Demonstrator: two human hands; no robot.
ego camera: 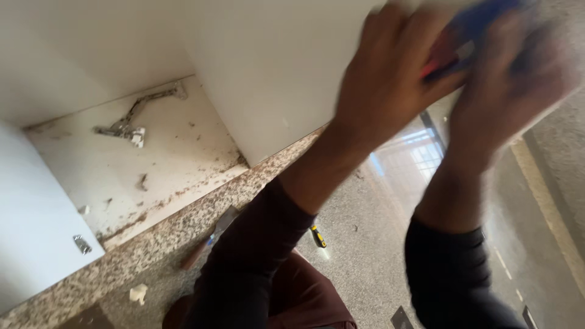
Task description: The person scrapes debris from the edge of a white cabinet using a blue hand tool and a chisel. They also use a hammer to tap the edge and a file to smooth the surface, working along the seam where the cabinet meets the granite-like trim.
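Far left: white cabinet door panel [30, 213], open, with a small metal hinge plate [81, 244] on its inner face. Beside it, the dusty white cabinet floor board [158, 158], strewn with brown debris along its front edge; a loose metal hinge arm [137, 116] lies on it near the back. A speckled granite plinth strip [183, 225] runs along the front.

Centre: white upright cabinet side panel [268, 73]. On the polished grey stone floor [365, 244] below lie a small yellow-and-black handled tool [318, 236] and a wooden-handled tool [204, 247], both well apart from the hands.

Right of centre: left hand [384, 79], dark sleeve, fingers curled against the top edge of the side panel and closed over the near end of a blurred blue-and-red hand tool [472, 33]. Right hand [512, 79] is wrapped over the same tool's far end. Motion blur is heavy; the exact grip of the right hand cannot be told, though it appears clenched on the tool.

Judgement: the step in hand looks like working the tool against the panel's upper edge, two-handed. The next move calls for steady pressure and keeping the tool square to the panel, or it may slip off the edge.
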